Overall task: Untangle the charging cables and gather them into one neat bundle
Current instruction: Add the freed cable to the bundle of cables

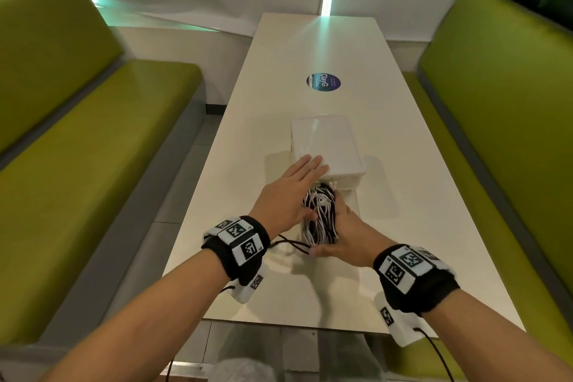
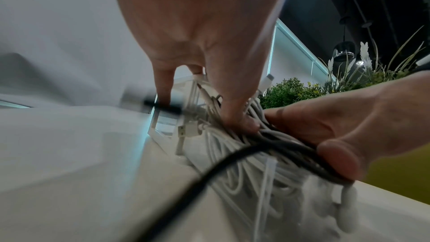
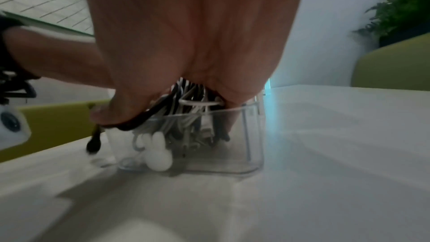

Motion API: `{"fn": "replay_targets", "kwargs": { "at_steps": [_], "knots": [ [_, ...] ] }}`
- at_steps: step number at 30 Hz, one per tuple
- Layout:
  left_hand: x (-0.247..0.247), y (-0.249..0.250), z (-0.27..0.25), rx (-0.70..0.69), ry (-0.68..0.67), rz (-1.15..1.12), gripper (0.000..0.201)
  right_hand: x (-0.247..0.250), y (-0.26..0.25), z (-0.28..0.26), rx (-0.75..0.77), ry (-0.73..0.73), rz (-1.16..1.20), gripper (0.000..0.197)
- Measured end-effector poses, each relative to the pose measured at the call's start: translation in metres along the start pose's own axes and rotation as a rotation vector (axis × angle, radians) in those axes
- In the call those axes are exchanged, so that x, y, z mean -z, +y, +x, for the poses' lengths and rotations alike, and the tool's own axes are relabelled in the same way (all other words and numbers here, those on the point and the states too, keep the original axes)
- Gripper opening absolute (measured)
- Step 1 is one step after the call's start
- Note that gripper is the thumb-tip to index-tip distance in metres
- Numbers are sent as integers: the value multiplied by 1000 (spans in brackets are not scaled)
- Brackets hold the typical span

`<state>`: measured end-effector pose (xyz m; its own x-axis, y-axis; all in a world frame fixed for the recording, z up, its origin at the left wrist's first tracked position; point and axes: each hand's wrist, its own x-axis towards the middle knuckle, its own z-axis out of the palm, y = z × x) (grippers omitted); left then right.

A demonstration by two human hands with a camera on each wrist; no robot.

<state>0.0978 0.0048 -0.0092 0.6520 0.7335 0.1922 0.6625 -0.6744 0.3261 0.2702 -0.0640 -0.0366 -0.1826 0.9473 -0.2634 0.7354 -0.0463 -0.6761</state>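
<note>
A bundle of white and black charging cables sits in a clear plastic box on the white table. My right hand grips the bundle from the right, thumb at its near end. The right wrist view shows the right hand over the cables, fingers reaching down into the box. My left hand lies flat with straight fingers toward the white lid; its thumb presses on the cables. One black cable trails out to the left.
A white-lidded container stands just beyond the bundle, mid-table. A round blue sticker lies farther back. Green bench seats flank the table on both sides. Plants stand behind the right bench. The table's near edge is close to my wrists.
</note>
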Motion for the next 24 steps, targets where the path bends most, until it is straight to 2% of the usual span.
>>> {"fn": "replay_targets", "kwargs": {
  "at_steps": [6,10,13,16,18,21,24],
  "knots": [
    [-3,-4,-2,-35,4,-3,94,-5,4,-3,33,60,74,110],
    [2,-3,-1,-28,-49,-25,99,-6,1,2,-32,65,64,103],
    [10,-7,0,-52,-186,-20,118,-10,0,3,-31,105,68,93],
    [13,-4,-1,-73,-303,91,143,-8,0,2,-54,124,62,73],
    [10,-1,-3,-48,-299,136,148,-8,-2,0,-66,128,53,66],
    [6,5,-6,-20,-221,192,146,-4,-7,-4,-68,112,44,67],
    [4,11,-5,12,-190,222,141,9,-8,-5,-38,-15,16,80]
  ]
}}
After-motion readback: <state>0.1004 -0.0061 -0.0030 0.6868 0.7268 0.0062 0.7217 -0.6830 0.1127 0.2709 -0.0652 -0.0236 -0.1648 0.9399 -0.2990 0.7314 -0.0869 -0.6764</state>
